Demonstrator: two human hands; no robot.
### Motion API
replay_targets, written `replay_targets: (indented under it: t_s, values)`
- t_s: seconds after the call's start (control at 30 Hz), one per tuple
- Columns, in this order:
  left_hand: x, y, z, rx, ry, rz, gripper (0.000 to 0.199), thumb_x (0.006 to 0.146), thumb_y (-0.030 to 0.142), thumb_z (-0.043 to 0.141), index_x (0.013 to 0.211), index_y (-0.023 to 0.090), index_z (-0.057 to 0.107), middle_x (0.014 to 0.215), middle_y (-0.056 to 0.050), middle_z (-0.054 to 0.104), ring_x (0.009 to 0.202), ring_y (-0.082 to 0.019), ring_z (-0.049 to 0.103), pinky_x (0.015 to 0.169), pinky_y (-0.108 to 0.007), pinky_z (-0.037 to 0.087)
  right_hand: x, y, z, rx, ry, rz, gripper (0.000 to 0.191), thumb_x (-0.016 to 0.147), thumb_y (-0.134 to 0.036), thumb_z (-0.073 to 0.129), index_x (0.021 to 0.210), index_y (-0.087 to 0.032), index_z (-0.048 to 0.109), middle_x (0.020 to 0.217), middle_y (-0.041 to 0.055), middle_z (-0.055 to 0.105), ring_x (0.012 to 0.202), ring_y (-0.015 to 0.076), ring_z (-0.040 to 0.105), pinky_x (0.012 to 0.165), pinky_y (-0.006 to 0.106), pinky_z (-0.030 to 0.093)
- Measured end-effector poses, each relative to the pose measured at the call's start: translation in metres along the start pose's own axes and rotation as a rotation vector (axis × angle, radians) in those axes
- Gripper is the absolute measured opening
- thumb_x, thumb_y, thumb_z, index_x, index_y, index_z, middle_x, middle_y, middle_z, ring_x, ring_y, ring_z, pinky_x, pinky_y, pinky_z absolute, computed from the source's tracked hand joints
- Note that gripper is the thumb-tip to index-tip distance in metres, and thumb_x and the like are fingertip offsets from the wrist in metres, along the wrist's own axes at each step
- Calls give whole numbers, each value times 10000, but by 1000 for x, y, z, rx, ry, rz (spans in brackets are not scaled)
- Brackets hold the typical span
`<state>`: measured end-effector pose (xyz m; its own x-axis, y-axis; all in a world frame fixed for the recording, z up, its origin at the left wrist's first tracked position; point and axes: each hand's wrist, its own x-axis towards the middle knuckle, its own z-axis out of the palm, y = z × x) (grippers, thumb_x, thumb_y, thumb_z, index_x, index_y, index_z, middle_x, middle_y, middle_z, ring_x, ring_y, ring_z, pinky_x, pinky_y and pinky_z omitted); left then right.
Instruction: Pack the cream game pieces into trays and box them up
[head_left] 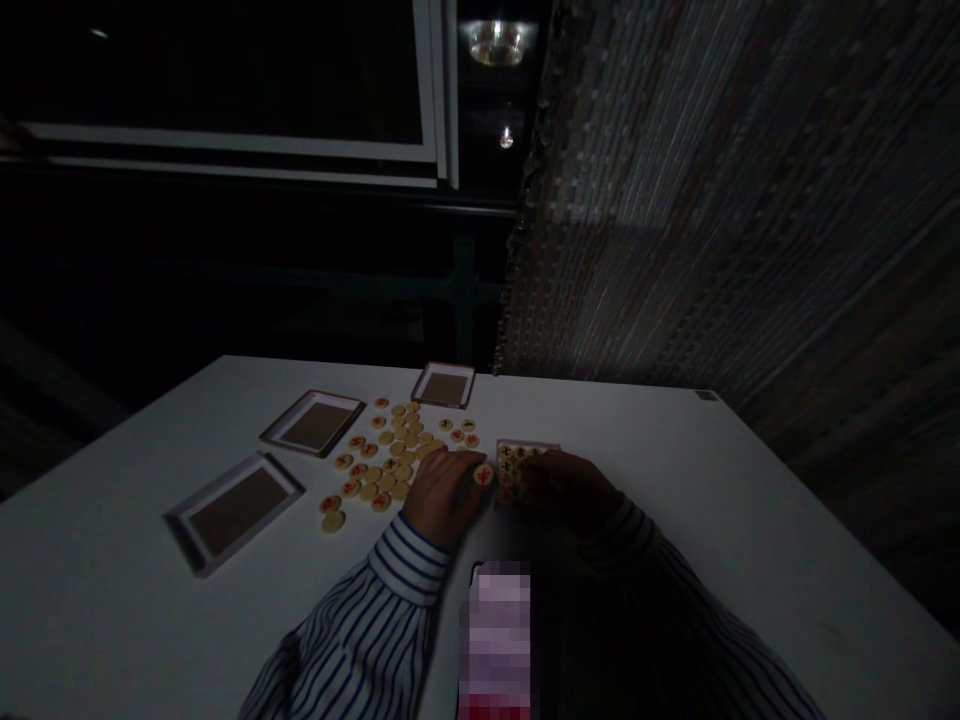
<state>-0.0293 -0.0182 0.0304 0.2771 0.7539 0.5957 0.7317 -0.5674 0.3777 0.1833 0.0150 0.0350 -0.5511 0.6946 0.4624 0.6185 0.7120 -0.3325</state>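
Pinched at the fingertips of the left hand is one pale, round, wood-coloured disc with a red character, just left of a shallow, light-rimmed rectangular tray. The right hand bends over that tray, fingers curled narrow; whether they grip a disc I cannot tell.

Nearest, at the bottom edge, shows one dark-edged, flat, phone-like rectangle with a pixelated face, between two white sleeves with dark blue stripes.

In the tray by the right hand, at least six discs sit in neat rows with their characters up, some dark, some red; the hand hides the rest. That filling looks partly done, with much left: roughly thirty loose pale discs spread left of and beyond the left hand, some plain side up, overlapping too much for an exact count. Four more discs with characters up lie beyond the left hand, near the tray.

Three other shallow trays show their brown bottoms: a near-left one, one behind it and a far one. All four trays rest on one white table. Past it hang one grey string curtain and a pale window frame.
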Motion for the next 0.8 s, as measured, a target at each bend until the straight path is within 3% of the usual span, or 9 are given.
replay_targets:
  t_s: [0.33,0.53,0.8]
  values:
    - [5,5,14,-52,8,13,250,743,230,504,988,180,504,924,-49,604,877,-179,522,837,-380,385,-20,5,12,178,153,204,204,757,-288,479,825,-173,634,780,80,655,689,169,604,608,294,499]
    - [11,9,19,-80,-14,32,270,736,210,510,1003,175,493,950,-61,600,902,-189,520,842,-387,389,-25,12,19,213,215,204,223,728,-326,504,797,-161,637,773,94,665,678,190,617,605,314,511]
    - [22,12,27,-110,-11,30,242,753,212,485,993,184,499,938,-58,608,889,-181,535,836,-386,402,-22,3,10,129,208,234,187,734,-299,481,745,-183,627,691,62,659,603,159,604,548,264,496]
